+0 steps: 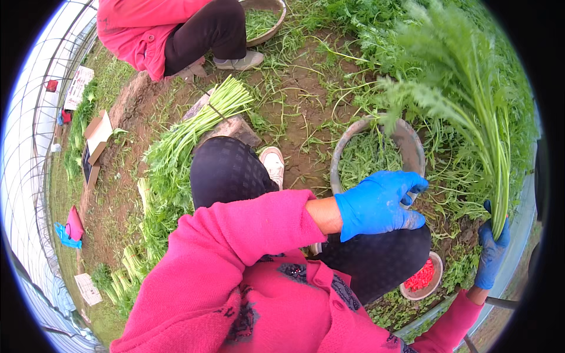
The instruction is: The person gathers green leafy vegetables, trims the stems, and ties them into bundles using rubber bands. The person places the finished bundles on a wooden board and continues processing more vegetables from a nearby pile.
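In my right hand, gloved in blue at the far right, is an upright bunch of long-stemmed greens, gripped by its lower stems. Its feathery tops are blurred. My left hand, also in a blue glove, hovers over my bent knee, fingers partly curled and thumb apart, with nothing visible in it. Just beyond it stands a round basin with loose leaves inside. Below my knee sits a small bowl of small red pieces, too small to identify.
Left of my knee, cut greens lie across a block beneath a thin rod. Bundled greens line the ground. An open cardboard box lies farther left. Another person crouches ahead near a second basin. Growing greens fill the upper right.
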`<state>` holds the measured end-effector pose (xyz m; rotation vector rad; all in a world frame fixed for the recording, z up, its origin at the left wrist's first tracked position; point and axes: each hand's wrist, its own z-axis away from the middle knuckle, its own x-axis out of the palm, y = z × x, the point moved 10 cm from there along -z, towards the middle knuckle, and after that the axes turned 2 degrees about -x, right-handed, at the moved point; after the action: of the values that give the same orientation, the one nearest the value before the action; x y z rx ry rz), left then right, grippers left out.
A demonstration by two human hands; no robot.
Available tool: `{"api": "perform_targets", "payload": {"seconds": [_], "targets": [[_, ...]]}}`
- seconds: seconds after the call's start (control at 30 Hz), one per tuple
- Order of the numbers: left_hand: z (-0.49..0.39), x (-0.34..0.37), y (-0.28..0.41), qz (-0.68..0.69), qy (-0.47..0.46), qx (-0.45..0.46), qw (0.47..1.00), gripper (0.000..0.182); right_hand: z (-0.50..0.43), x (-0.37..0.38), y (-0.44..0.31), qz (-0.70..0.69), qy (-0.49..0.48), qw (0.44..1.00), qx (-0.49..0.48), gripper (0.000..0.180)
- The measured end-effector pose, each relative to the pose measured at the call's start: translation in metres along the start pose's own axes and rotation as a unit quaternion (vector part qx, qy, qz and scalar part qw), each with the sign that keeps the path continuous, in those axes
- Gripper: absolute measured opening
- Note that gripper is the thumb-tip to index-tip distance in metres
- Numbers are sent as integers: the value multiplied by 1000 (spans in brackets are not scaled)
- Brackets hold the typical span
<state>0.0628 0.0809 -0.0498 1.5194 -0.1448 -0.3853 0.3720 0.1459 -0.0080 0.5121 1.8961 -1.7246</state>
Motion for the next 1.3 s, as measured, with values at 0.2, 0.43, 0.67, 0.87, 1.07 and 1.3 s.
{"api": "perform_targets", "payload": {"seconds": [0.2,0.43,0.67,0.87,1.07,1.3], "targets": [[50,-149,49,252,119,67,958,98,-61,126,-181,-115,-86,979,-143,36],[229,-343,48,311,379,248,835,48,-53,378,-374,-88,-421,841,-329,34],[311,-359,-54,327,420,222,817,56,-30,567,-402,-47,-652,665,-360,29],[309,-332,-142,440,483,126,747,70,-26,649,-340,40,-781,588,-207,28],[305,-325,-169,468,503,135,714,69,-21,675,-319,23,-831,534,-155,30],[295,-275,-207,479,523,40,703,66,-13,701,-261,152,-835,511,-134,28]]}}
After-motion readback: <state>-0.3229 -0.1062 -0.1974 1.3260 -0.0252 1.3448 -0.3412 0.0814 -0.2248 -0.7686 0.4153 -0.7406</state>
